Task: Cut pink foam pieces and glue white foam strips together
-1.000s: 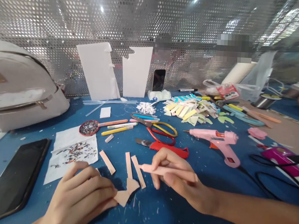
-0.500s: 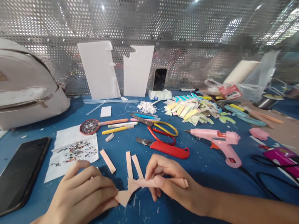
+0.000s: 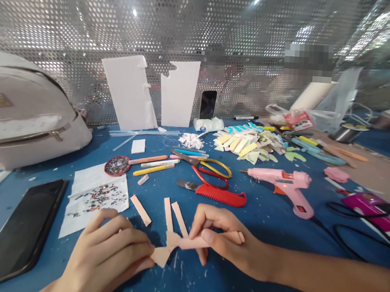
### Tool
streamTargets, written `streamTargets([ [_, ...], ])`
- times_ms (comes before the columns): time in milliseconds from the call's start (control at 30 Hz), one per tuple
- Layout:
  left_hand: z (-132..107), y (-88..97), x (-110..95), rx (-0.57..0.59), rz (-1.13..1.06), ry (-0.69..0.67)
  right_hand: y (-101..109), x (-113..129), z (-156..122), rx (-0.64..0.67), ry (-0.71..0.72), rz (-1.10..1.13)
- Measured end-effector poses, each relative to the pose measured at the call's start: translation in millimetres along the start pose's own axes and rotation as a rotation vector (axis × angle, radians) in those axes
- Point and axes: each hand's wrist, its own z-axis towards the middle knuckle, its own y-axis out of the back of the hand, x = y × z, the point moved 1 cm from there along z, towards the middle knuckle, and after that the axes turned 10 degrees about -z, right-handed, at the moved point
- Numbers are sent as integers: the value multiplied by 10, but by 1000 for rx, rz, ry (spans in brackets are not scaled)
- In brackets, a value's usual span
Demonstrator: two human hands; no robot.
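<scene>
My left hand (image 3: 107,255) presses its closed fingers on a small pink foam shape (image 3: 162,254) lying on the blue table (image 3: 269,221). My right hand (image 3: 224,242) pinches a pink foam strip (image 3: 192,242) and lays its end against that shape. Three loose pink strips (image 3: 167,212) lie just beyond my fingers. A red-handled cutter knife (image 3: 216,193) and red-and-yellow scissors (image 3: 210,169) rest further back.
A pink glue gun (image 3: 287,184) with its black cord lies at right. A black phone (image 3: 18,227) and a paper sheet with glitter (image 3: 94,197) lie at left, a grey bag (image 3: 28,114) behind them. Coloured foam pieces (image 3: 244,142), pens and white boards (image 3: 152,92) stand by the perforated wall.
My right hand has brought the pink strip down and left until its end meets the foam shape under my left hand. My left hand has stayed put.
</scene>
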Motion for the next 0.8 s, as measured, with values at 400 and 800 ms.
streamTargets([
  [400,9,-39,19,-70,-19,-46,5,-1,12,-10,-16,-29],
  [800,-5,-69,23,-118,-35,-72,3,-25,1,11,-6,20],
])
